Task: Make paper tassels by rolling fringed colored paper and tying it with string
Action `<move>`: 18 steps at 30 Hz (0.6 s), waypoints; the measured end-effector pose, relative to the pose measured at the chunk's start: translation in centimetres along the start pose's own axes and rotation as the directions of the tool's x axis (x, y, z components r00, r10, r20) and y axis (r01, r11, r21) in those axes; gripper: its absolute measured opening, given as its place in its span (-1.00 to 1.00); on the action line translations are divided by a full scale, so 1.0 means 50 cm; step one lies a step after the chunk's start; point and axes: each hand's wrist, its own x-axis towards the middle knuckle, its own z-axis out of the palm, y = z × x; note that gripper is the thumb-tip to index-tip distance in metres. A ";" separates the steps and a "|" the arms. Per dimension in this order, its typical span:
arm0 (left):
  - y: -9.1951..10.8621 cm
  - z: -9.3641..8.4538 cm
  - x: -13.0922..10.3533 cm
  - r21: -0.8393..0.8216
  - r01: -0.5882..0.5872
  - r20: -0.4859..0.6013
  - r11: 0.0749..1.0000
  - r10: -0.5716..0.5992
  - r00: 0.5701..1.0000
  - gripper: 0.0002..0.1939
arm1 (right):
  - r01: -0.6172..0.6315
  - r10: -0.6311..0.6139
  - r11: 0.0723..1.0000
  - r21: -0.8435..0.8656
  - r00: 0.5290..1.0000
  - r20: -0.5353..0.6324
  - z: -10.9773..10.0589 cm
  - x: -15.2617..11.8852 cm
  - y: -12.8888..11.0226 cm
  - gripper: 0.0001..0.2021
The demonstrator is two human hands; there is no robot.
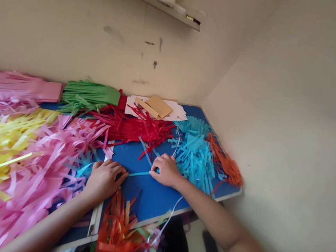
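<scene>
A narrow blue paper strip (139, 174) is stretched between my two hands, low over the blue table (150, 197). My left hand (106, 175) pinches its left end, and more blue fringe (84, 167) shows just beyond the fingers. My right hand (165, 171) is closed on the right end, with a bit of blue paper at the fingertips. A white string (172, 212) runs from near my right wrist down to a bundle of orange fringe (118, 227) at the table's front edge. Light blue fringe (196, 156) lies right of my right hand.
Pink fringe (34, 169) and yellow fringe (11, 136) cover the left side. Green fringe (91, 95), red fringe (138, 129) and white papers with a brown piece (159, 106) lie along the wall. Orange fringe (226, 164) is at the right edge. A shelf (166, 9) hangs above.
</scene>
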 end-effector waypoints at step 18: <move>0.066 -0.037 0.019 0.277 -0.404 -0.204 0.872 0.464 0.862 -0.70 | 0.317 -0.330 0.922 -0.224 0.944 -0.022 -0.024 0.000 -0.065 -0.90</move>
